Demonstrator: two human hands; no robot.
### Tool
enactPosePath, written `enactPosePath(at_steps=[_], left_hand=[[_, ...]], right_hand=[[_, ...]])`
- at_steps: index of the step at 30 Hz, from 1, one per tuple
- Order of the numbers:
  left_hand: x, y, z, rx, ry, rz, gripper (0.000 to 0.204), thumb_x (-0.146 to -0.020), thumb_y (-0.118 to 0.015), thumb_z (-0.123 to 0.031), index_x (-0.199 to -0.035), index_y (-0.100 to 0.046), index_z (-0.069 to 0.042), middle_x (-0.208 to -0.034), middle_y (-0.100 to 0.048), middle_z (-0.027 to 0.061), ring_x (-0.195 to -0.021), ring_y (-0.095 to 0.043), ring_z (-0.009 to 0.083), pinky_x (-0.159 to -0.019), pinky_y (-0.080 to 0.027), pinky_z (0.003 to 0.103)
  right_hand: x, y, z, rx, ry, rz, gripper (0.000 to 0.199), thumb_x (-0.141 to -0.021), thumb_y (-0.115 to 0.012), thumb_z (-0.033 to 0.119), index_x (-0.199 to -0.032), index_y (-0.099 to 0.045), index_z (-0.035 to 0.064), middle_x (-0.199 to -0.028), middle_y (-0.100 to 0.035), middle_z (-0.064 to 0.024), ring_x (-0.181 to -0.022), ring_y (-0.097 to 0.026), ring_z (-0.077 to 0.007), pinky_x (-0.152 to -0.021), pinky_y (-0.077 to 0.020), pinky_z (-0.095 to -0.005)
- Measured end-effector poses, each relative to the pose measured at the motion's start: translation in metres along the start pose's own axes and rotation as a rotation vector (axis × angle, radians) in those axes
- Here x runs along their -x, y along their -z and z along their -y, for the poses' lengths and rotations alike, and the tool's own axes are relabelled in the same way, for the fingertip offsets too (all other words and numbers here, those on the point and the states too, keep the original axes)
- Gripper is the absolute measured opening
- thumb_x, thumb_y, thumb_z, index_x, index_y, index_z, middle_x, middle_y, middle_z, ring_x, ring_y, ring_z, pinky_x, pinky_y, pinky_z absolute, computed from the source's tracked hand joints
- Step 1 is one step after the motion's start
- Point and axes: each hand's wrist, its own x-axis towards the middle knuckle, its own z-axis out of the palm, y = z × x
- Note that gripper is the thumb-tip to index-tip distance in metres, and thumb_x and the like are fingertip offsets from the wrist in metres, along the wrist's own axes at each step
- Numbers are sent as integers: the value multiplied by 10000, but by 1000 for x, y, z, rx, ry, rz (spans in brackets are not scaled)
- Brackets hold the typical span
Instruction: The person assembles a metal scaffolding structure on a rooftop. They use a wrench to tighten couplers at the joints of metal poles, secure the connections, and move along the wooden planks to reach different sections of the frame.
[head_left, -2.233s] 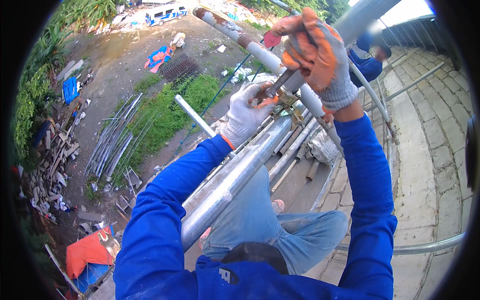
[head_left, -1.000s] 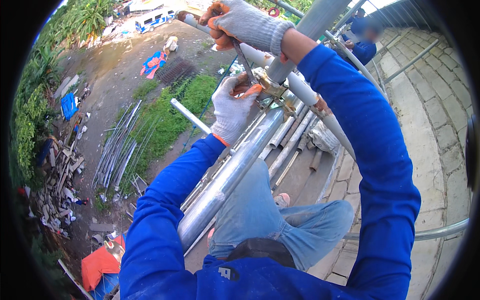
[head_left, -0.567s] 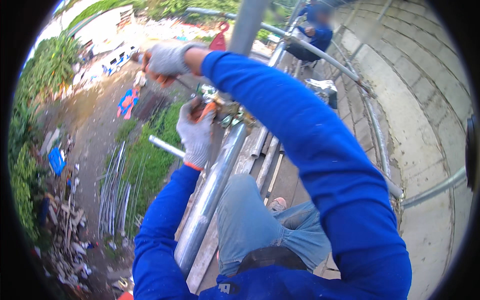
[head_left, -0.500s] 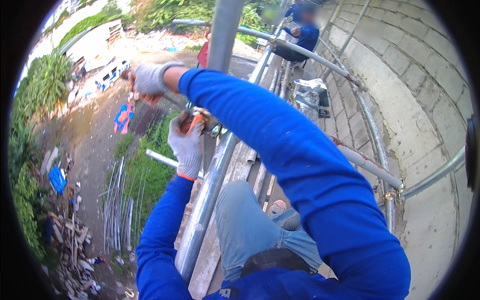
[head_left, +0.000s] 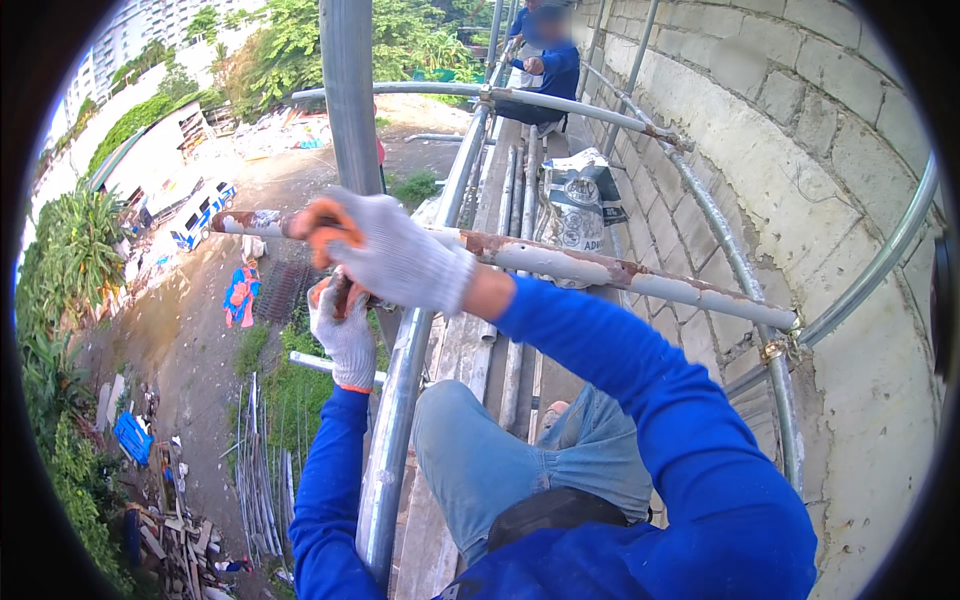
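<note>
Both my hands wear whitish knit gloves with orange palms. My right hand (head_left: 392, 248) is curled in front of the joint where a rust-patched white pipe (head_left: 600, 265) crosses a shiny steel tube (head_left: 395, 450). Its bent fingers hide whatever is in them. Just below, my left hand (head_left: 345, 338) is closed at the same joint, left of the steel tube, its thumb and fingers bent around something dark and small. The right glove covers most of that spot. A thick grey upright post (head_left: 350, 110) rises behind my hands.
A person in blue (head_left: 545, 75) sits farther along the scaffold. A printed sack (head_left: 575, 205) lies on the platform beside loose pipes (head_left: 515, 370). The block wall (head_left: 840, 240) stands on the right. Far below on the left are metal rods (head_left: 258, 470) and scrap wood (head_left: 175, 530).
My right hand has swung back right and down from the far left, over the joint, uncovering the rusty pipe. My left hand stays by the joint. The view has shifted.
</note>
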Motion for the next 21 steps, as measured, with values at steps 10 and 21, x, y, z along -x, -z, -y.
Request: enactPosePath(at_steps=[10, 21], left_hand=[[-15, 8, 11, -157, -319, 161, 458, -817, -715, 109, -1217, -725, -115, -1115, -623, 81, -1008, -620, 198, -857, -510, 313], [11, 9, 25, -112, -255, 115, 352, -855, -684, 79, -1196, -688, -10, -1167, -597, 97, -1029, -636, 205, -905, -529, 351]], right_hand=[[183, -46, -96, -685, -65, -595, 188, -992, -521, -40, -1172, -562, 2, -1224, -629, -153, -1228, -597, -262, -999, -560, -383], [153, -24, -63, -86, 40, -356, 228, -913, -629, -79, -1119, -602, 16, -1123, -695, -97, -1082, -677, -186, -831, -588, -320]])
